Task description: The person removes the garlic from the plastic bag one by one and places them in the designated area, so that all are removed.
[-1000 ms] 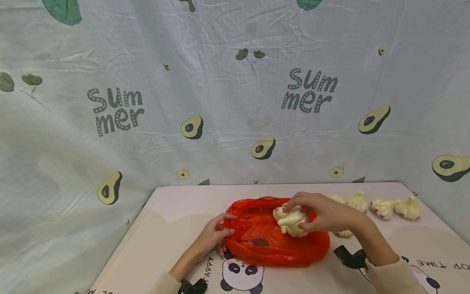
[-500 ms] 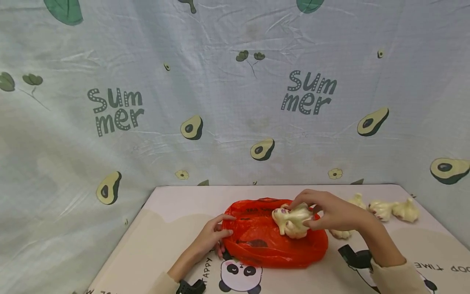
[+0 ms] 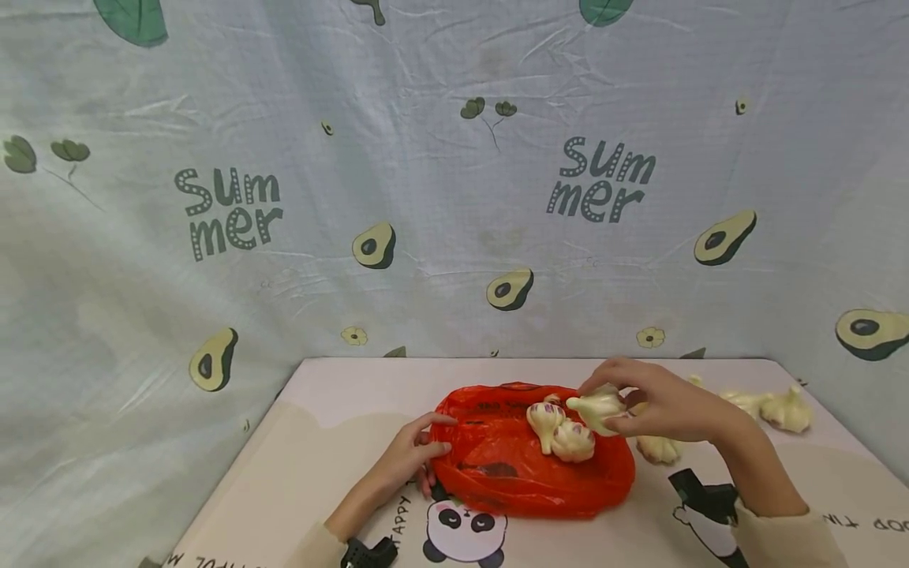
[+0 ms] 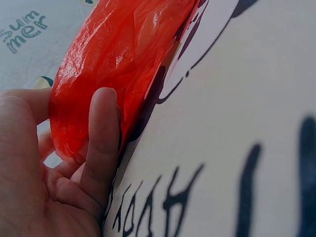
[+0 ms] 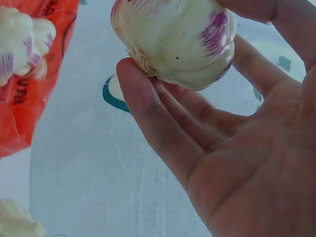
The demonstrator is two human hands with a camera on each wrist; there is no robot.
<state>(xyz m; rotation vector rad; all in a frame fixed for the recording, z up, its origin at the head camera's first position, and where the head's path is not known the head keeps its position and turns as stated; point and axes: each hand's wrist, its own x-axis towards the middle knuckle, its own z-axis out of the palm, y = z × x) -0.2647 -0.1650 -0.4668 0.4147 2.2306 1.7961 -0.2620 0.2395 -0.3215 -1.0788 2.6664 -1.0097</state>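
A red plastic bag (image 3: 497,481) lies opened out on the table, and garlic bulbs (image 3: 574,442) sit inside its right half. At the bag's left edge my left hand (image 3: 408,457) grips the rim; in the left wrist view the red plastic (image 4: 123,44) passes between thumb and fingers. My right hand (image 3: 660,402) holds one garlic bulb (image 3: 600,409) by thumb and fingertips over the bag's right rim. Purple streaks and a tuft of roots show on that bulb (image 5: 177,39) in the right wrist view.
Right of the bag, a garlic bulb (image 3: 659,450) lies close to its edge, and more bulbs (image 3: 787,410) lie farther right, partly hidden by my right arm. A printed cloth (image 3: 426,158) hangs behind the table (image 3: 341,418).
My right hand has moved up and to the right with the garlic bulb, away from the bulbs in the bag, uncovering them. The left hand has stayed at the bag's rim.
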